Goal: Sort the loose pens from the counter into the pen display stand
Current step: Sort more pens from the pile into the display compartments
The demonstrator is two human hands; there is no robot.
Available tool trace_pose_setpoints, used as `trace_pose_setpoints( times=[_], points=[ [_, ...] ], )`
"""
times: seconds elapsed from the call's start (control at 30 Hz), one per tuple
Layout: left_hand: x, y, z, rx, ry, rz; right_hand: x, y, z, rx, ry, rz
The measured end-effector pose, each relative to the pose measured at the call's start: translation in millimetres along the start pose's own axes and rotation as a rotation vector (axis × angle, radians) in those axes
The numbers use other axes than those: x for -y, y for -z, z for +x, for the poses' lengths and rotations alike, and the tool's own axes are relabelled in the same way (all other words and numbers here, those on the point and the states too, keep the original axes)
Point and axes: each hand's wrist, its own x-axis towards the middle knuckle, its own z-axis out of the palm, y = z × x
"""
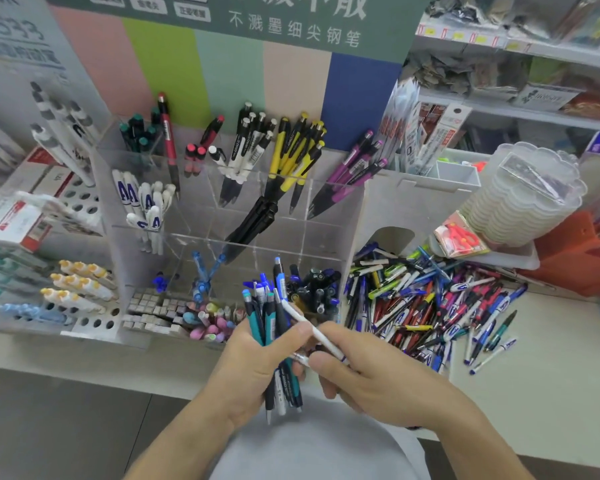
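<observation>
My left hand (253, 368) grips an upright bundle of pens (269, 317), teal, blue and dark. A white pen (317, 336) lies slanted across that bundle, and my right hand (371, 372) pinches its lower end while my left thumb touches its middle. A heap of loose pens (426, 303) covers the counter to the right. The clear acrylic pen display stand (222, 209) rises just behind my hands, its compartments holding yellow, purple, black, white and red pens sorted by colour. Its front right compartment (317, 289) is packed with dark blue pens.
Erasers and small pastel items (174, 315) fill low trays in front of the stand. A white holed rack with markers (77, 289) stands at the left. Stacked clear plastic containers (523, 195) and a pack of red scissors (459, 239) sit at the right. Shelves run behind.
</observation>
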Motion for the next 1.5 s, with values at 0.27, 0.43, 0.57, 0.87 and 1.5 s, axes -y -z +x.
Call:
trace_pose_setpoints(
  times=[0.27, 0.43, 0.57, 0.87, 1.5],
  points=[
    [-3.0, 3.9, -8.4, 0.106, 0.125, -0.162, -17.6, -1.0, 1.6, -0.148, -0.103, 0.474],
    [-2.3, 0.9, -9.9, 0.229, 0.142, -0.132, -0.5, -2.2, 14.3, -0.278, 0.049, 0.478],
    [-4.4, -1.7, -7.8, 0.327, 0.169, -0.068, 5.5, 8.5, 24.6, -0.405, 0.149, 0.162],
    [-4.8, -2.0, -7.5, 0.333, 0.201, -0.143, 3.4, 29.1, 25.3, -0.311, 0.262, 0.168],
    [8.3, -5.3, -5.4, 0.057, -0.036, 0.14, -6.5, -18.9, 14.7, -0.417, -0.024, 0.731]
  ],
)
